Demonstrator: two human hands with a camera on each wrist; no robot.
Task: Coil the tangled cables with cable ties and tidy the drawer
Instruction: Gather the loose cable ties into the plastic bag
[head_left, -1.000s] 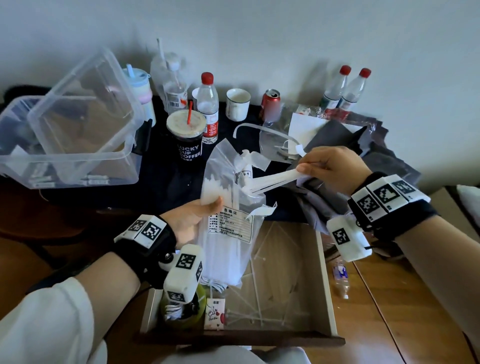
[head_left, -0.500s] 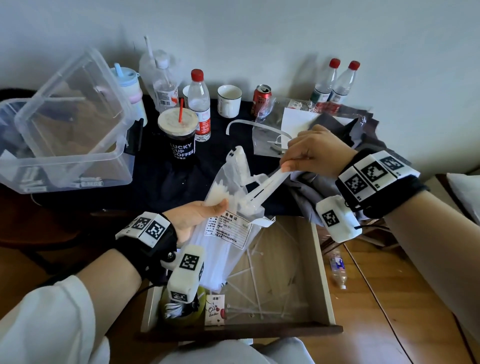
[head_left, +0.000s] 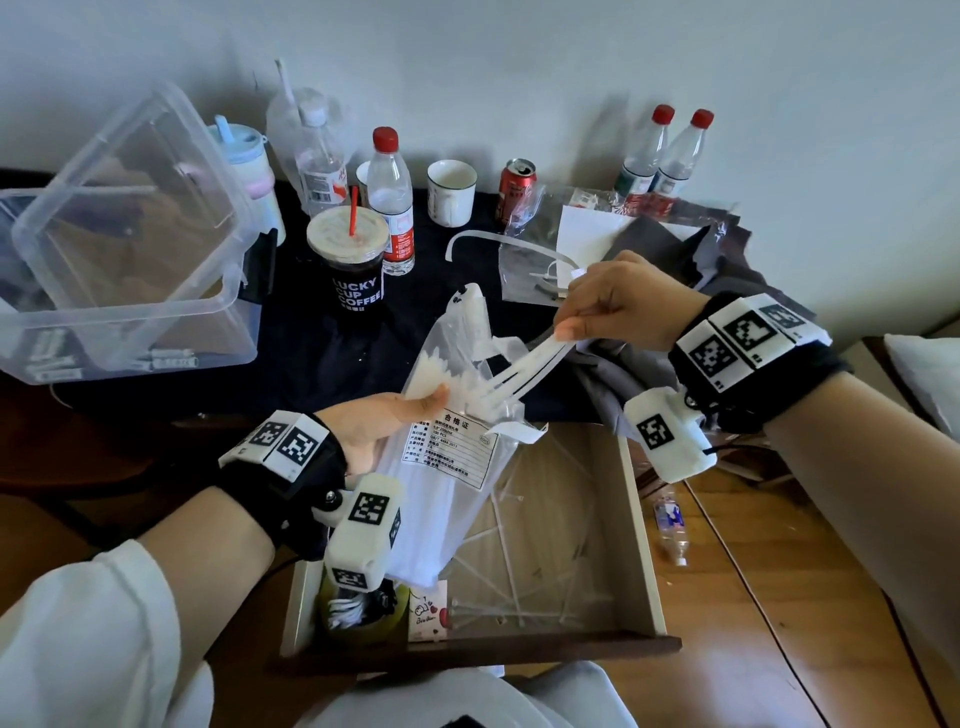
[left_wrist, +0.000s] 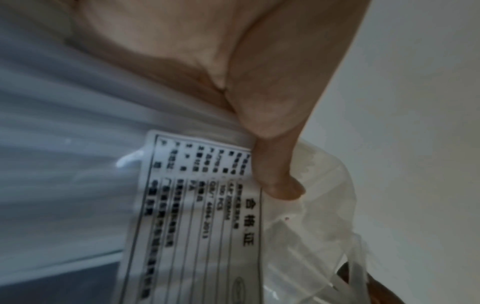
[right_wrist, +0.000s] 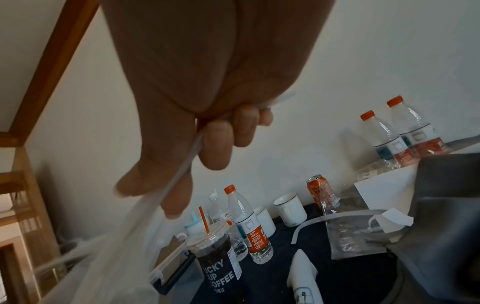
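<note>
My left hand (head_left: 384, 426) grips a clear plastic bag of white cable ties (head_left: 452, 467), thumb pressed on it beside the printed label (left_wrist: 197, 216). My right hand (head_left: 608, 306) pinches a small bundle of white cable ties (head_left: 524, 366) whose far ends sit in the bag's open mouth. In the right wrist view the ties (right_wrist: 182, 174) run down between thumb and fingers. Below both hands the wooden drawer (head_left: 636, 525) stands open, with several loose ties (head_left: 511, 561) scattered on its floor and a yellow-green tape roll (head_left: 358, 618) in its front left corner.
On the dark cloth behind stand a coffee cup (head_left: 353, 265), water bottles (head_left: 392, 202), a white mug (head_left: 451, 192), a red can (head_left: 517, 187) and a clear storage box (head_left: 130, 249) at left. A grey cloth (head_left: 675, 249) and a zip bag (head_left: 535, 265) lie at right. A small bottle (head_left: 671, 525) lies on the floor.
My right hand has moved left and down, pushing the bundle of ties toward and into the bag's mouth. The left hand has kept hold of the bag.
</note>
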